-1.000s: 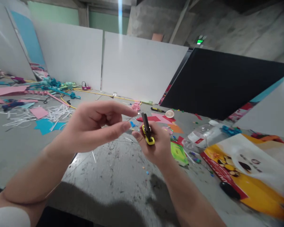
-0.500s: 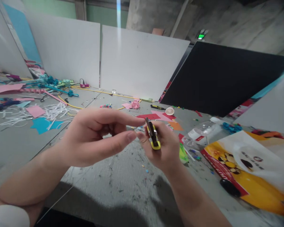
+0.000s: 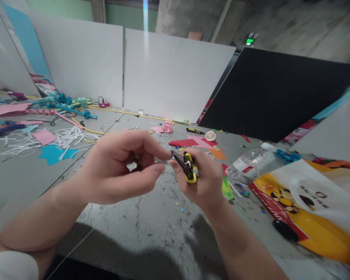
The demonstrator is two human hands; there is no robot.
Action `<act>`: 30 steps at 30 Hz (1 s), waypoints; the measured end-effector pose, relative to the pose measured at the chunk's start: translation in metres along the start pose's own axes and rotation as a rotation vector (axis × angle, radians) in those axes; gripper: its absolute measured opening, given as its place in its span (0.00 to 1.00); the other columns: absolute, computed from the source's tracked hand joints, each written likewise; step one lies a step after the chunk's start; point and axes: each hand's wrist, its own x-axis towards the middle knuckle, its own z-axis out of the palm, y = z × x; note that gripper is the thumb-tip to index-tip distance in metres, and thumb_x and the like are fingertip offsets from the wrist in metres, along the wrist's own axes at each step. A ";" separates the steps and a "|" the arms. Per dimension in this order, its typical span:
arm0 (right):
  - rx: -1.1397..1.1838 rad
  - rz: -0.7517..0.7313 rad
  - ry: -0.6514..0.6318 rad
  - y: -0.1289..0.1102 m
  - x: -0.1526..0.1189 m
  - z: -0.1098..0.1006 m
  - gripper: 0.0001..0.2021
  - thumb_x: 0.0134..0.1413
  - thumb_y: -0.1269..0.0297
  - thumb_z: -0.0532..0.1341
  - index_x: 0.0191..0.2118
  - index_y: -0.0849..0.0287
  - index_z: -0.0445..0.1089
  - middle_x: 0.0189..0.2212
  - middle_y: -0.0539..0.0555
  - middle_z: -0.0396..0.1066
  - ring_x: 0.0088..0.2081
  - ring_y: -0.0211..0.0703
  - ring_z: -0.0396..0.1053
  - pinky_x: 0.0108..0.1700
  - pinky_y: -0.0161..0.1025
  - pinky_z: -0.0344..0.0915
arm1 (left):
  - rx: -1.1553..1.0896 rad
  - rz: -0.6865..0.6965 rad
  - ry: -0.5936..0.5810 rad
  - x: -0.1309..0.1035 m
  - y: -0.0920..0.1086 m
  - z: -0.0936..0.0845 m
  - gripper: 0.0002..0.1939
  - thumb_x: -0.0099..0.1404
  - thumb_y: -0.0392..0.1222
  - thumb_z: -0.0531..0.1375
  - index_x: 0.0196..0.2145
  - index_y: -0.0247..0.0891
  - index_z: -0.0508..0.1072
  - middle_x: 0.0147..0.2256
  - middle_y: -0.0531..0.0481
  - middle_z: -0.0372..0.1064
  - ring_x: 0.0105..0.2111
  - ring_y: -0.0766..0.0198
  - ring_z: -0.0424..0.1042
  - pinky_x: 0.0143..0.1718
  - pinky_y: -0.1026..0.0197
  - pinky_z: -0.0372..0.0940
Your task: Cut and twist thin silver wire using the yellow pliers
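My right hand [image 3: 202,179] is closed around a pair of pliers [image 3: 187,167] with yellow-edged handles and dark, narrow jaws. The jaws point up and left, toward the fingertips of my left hand [image 3: 119,169]. That hand is curled, with thumb and forefinger brought near each other right at the jaw tips. A faint thin line, perhaps wire, shows around these fingertips; what they pinch is too small to make out. Both hands are held above the grey table [image 3: 151,233].
On the right lie a yellow and white snack bag [image 3: 317,210] and a clear plastic bottle [image 3: 251,161]. Beyond my hands are red paper [image 3: 183,142], a roll of tape [image 3: 210,135] and a cutter [image 3: 195,131]. White paper strips [image 3: 71,138] and blue paper [image 3: 56,154] lie left.
The pliers have tilted, their jaws swinging left and down toward my left fingertips. My left forefinger has bent more and drawn back slightly.
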 end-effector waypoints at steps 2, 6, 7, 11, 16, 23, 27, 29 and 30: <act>-0.019 -0.013 0.000 0.000 0.000 0.000 0.19 0.67 0.72 0.71 0.58 0.45 0.74 0.38 0.50 0.85 0.32 0.51 0.81 0.35 0.45 0.76 | -0.020 -0.016 -0.011 0.000 -0.001 0.000 0.13 0.72 0.46 0.88 0.43 0.44 0.91 0.20 0.56 0.67 0.18 0.64 0.66 0.19 0.60 0.63; -0.079 -0.055 0.029 -0.001 -0.001 0.000 0.19 0.68 0.74 0.68 0.58 0.46 0.73 0.40 0.52 0.85 0.36 0.52 0.85 0.37 0.45 0.78 | -0.049 0.010 -0.037 0.002 -0.001 0.002 0.16 0.71 0.42 0.89 0.37 0.44 0.86 0.22 0.55 0.70 0.18 0.66 0.65 0.18 0.61 0.60; -0.099 -0.058 0.034 -0.001 -0.002 0.000 0.19 0.69 0.75 0.67 0.59 0.46 0.73 0.40 0.52 0.85 0.37 0.53 0.84 0.38 0.45 0.78 | -0.037 0.055 -0.042 0.004 -0.003 0.002 0.17 0.72 0.40 0.88 0.36 0.44 0.85 0.23 0.55 0.71 0.17 0.68 0.64 0.17 0.61 0.59; -0.161 -0.083 0.089 0.003 -0.001 0.000 0.15 0.74 0.72 0.71 0.58 0.47 0.74 0.39 0.51 0.84 0.36 0.53 0.83 0.40 0.45 0.79 | 0.115 0.355 -0.057 0.013 -0.013 -0.002 0.14 0.75 0.29 0.80 0.38 0.46 0.84 0.25 0.55 0.77 0.17 0.69 0.66 0.17 0.62 0.61; -0.183 -0.151 0.142 0.012 0.001 -0.003 0.13 0.75 0.71 0.73 0.57 0.49 0.75 0.38 0.50 0.84 0.34 0.51 0.80 0.39 0.45 0.78 | 0.205 0.491 -0.134 0.009 -0.015 -0.010 0.13 0.81 0.32 0.77 0.41 0.50 0.84 0.25 0.57 0.74 0.18 0.67 0.68 0.20 0.61 0.66; -0.173 -0.219 0.164 0.017 0.006 -0.011 0.12 0.75 0.72 0.71 0.57 0.51 0.76 0.38 0.51 0.84 0.34 0.49 0.81 0.39 0.44 0.77 | 0.326 0.366 -0.098 -0.003 -0.009 -0.008 0.11 0.84 0.37 0.76 0.42 0.49 0.83 0.26 0.54 0.72 0.22 0.61 0.72 0.26 0.58 0.69; -0.172 -0.209 0.147 0.016 0.006 -0.014 0.12 0.75 0.71 0.70 0.57 0.50 0.76 0.40 0.52 0.85 0.35 0.50 0.81 0.38 0.45 0.77 | 0.224 0.530 -0.199 0.012 -0.017 -0.012 0.13 0.80 0.29 0.75 0.44 0.49 0.83 0.24 0.60 0.69 0.17 0.67 0.65 0.21 0.62 0.63; -0.172 -0.218 0.132 0.015 0.006 -0.015 0.13 0.73 0.72 0.70 0.57 0.51 0.76 0.40 0.52 0.85 0.36 0.51 0.81 0.39 0.46 0.77 | 0.231 0.559 -0.201 0.016 -0.018 -0.013 0.15 0.77 0.26 0.76 0.43 0.47 0.82 0.26 0.60 0.73 0.17 0.70 0.64 0.20 0.64 0.60; -0.174 -0.218 0.125 0.015 0.006 -0.015 0.14 0.72 0.72 0.70 0.58 0.51 0.76 0.40 0.52 0.85 0.36 0.51 0.81 0.40 0.46 0.78 | 0.243 0.559 -0.194 0.016 -0.017 -0.013 0.15 0.75 0.25 0.77 0.43 0.46 0.81 0.27 0.59 0.74 0.18 0.71 0.65 0.20 0.65 0.60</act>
